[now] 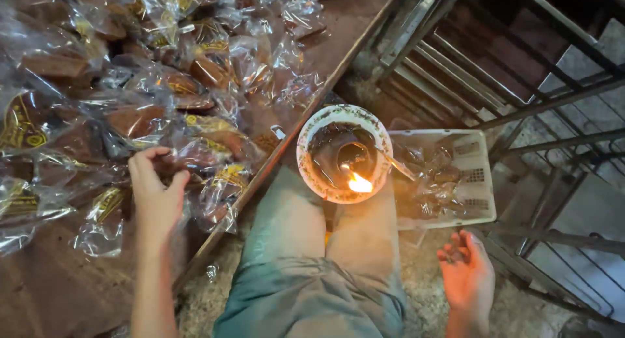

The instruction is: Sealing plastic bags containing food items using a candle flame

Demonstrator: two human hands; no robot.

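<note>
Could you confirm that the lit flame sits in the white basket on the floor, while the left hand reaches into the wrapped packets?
Not quite: the head view shows the flame burning in the round bowl on the person's knees, not the white basket. The left hand does reach into the wrapped packets.

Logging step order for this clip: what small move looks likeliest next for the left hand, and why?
Probably closing the left hand on a clear-wrapped brown cake: its curled fingers sit over the pile, holding nothing, while the right hand hangs empty beside the white basket, near the lit bowl.

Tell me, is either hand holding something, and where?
The left hand reaches into the pile of clear-wrapped brown cakes, fingers curled over one; a firm grip cannot be told. The right hand is open and holds nothing.
</note>
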